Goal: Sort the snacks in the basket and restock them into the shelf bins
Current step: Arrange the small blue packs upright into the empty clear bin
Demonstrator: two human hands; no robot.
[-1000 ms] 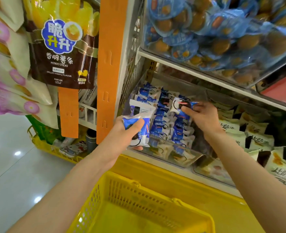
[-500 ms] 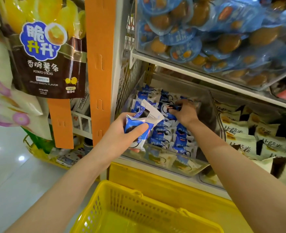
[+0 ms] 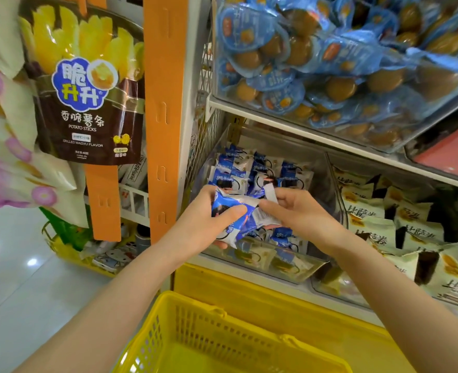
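Gripping blue packets in my left hand, my right hand pinches one, probably headed for the bin at twelve o'clock.

Floor: pale, glossy tile, lower left of view. Two bright spots on it, reflected light from above.

Shelf unit fills the right side. It has a white upright post and a wire mesh side panel just beside the post. A white shelf board runs off to the right. Yellow base panel sits under the lowest tier.

Wide orange strip runs down just left of the post. A narrower orange strip hangs further left. White slatted rack shows between the two strips, farther back.
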